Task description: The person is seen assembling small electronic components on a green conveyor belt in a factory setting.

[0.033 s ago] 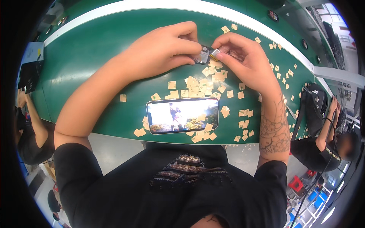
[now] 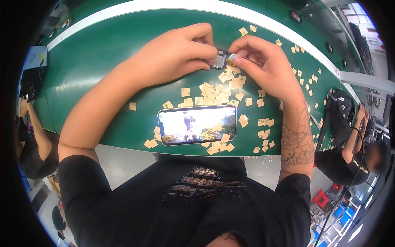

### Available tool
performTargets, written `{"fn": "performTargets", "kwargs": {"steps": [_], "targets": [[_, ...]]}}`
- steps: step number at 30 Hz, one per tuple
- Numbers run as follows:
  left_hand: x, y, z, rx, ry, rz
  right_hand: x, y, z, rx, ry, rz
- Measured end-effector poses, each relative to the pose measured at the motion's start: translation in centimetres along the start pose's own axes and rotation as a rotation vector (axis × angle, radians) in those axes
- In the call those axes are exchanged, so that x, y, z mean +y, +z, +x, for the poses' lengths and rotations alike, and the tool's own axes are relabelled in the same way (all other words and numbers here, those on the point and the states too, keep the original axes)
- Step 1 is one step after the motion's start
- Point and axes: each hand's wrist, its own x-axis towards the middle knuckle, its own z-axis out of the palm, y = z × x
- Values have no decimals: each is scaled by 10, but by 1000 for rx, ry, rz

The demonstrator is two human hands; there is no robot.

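Note:
My left hand (image 2: 185, 51) pinches a small dark device casing (image 2: 219, 60) just above the green table. The casing's left part is hidden behind my fingers. Between the thumb and fingers of my right hand (image 2: 263, 61) is a small silver piece with a yellow edge (image 2: 231, 58), held against or very near the casing's right end. Whether the two are joined I cannot tell. Beneath and in front of both hands lies a loose heap of small cream-coloured square pieces (image 2: 214, 94). Closer to my body, a smartphone (image 2: 187, 125) lies sideways with its screen lit, a few squares on and around it.
More squares are scattered over the right of the green table (image 2: 103, 49). A white strip (image 2: 164, 5) borders its far side. At the right edge sit a black bag (image 2: 342, 108) and a person (image 2: 349, 164); another person's arm (image 2: 38, 123) shows at far left, near a black box (image 2: 32, 84).

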Motion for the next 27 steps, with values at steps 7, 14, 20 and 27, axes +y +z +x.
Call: {"fn": "performTargets", "kwargs": {"steps": [7,14,20,27], "targets": [[-2,3,3,55,96,65,-1,-9,-2,-22,25,-10],[-4,4,2,63,102,73,-12,-11,0,-115,127,-9],[7,3,5,28,-18,79,-23,-14,-1,-91,180,-86],[3,4,4,24,33,102,-16,-12,-4,16,79,-95]]}}
